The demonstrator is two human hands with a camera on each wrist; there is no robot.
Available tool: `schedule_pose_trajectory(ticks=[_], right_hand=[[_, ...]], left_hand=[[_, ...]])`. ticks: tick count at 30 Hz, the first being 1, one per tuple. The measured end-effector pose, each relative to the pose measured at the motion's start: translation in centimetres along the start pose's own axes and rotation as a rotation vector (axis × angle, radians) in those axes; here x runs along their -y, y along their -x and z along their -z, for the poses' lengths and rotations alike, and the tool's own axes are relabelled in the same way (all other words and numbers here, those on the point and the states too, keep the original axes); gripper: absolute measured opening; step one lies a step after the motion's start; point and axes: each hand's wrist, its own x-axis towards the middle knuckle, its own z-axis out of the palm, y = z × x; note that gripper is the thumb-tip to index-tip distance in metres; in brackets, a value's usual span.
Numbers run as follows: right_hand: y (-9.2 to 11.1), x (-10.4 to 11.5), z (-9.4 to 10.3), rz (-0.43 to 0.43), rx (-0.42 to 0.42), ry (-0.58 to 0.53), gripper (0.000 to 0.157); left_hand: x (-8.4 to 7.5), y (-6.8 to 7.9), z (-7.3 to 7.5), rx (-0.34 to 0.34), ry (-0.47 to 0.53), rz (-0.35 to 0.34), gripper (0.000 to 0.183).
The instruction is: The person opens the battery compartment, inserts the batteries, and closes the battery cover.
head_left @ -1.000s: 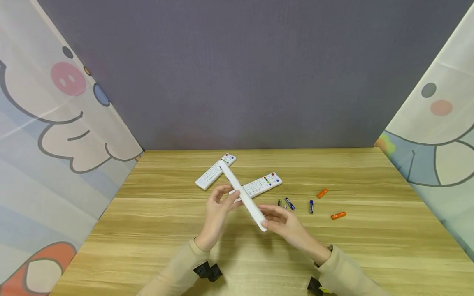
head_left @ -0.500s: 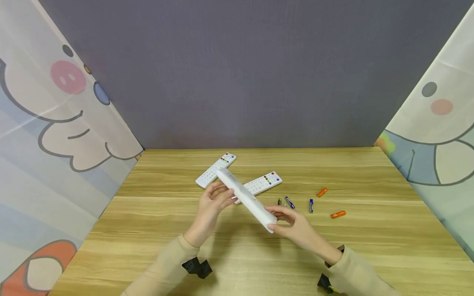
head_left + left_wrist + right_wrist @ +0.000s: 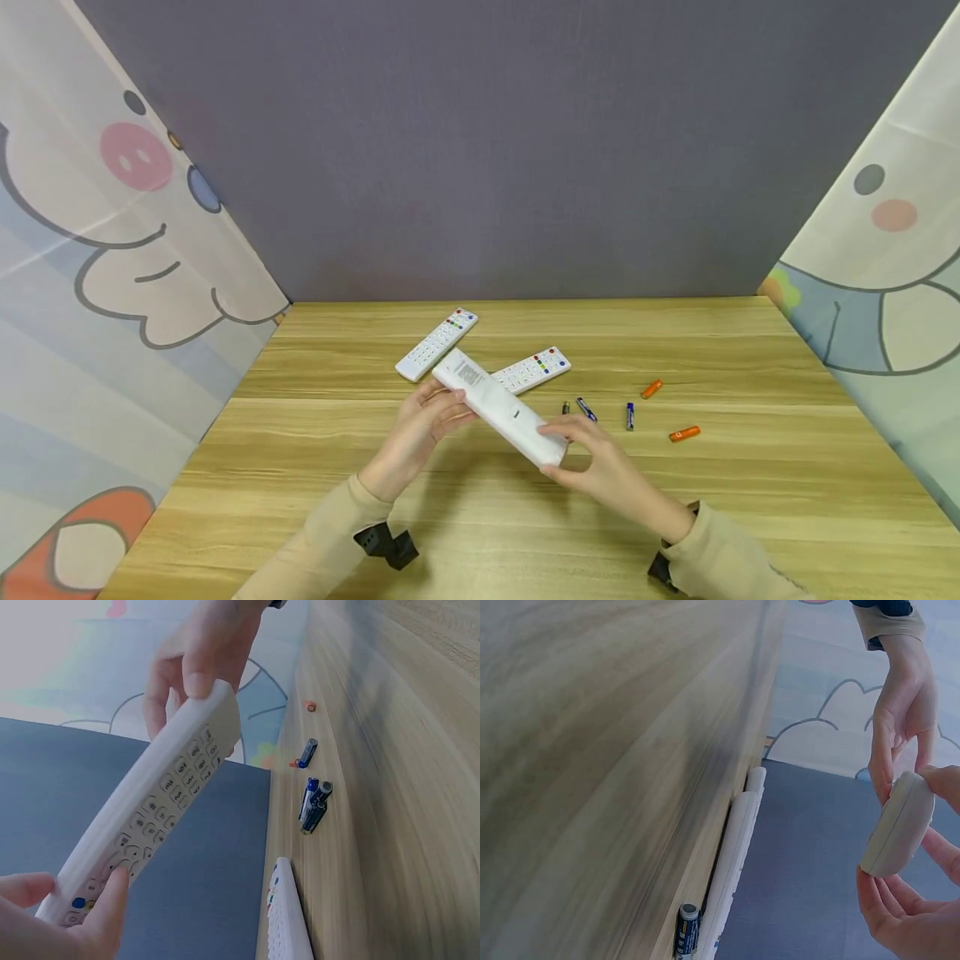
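Note:
A white remote control (image 3: 498,407) is held up above the table between both hands, its back with a printed label turned toward the head camera. My left hand (image 3: 420,429) grips its far left end, thumb on the back. At the near right end, my right hand (image 3: 600,462) pinches the remote by its edges with thumb and fingers. The left wrist view shows the button side of this remote (image 3: 161,791), facing down and away from the head. From the right wrist view, the remote's end (image 3: 901,825) sits between my right thumb and fingers.
Two more white remotes lie buttons up on the table: one at the back left (image 3: 437,344), another (image 3: 532,371) partly behind the held remote. To the right are several loose batteries, blue (image 3: 630,417), dark (image 3: 566,408) and orange (image 3: 685,434). A grey panel (image 3: 525,150) stands behind.
The held remote has rolled from edge-on to showing its broad back and label. Both hands have spread slightly apart, keeping their hold; the things on the table lie as before.

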Motion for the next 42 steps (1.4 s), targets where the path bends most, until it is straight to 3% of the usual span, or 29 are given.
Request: schedule_pose_trajectory(ticks=[11,29,42], right_hand=[[0.0,-0.6,-0.6,0.172,-0.05,0.147,0.047],[-0.2,-0.6,-0.7,0.158,-0.002,0.199,0.053],[-1.8,-0.3,-0.8,0.162,0.055,0.187,0.055]], left_hand=[[0.5,-0.2,0.2,-0.004,0.058,0.044,0.041],[0.8,-0.4,-0.4,-0.088,0.096,0.033,0.041],[0.9,-0.2,-1.0,-0.067,0.107,0.052,0.043]])
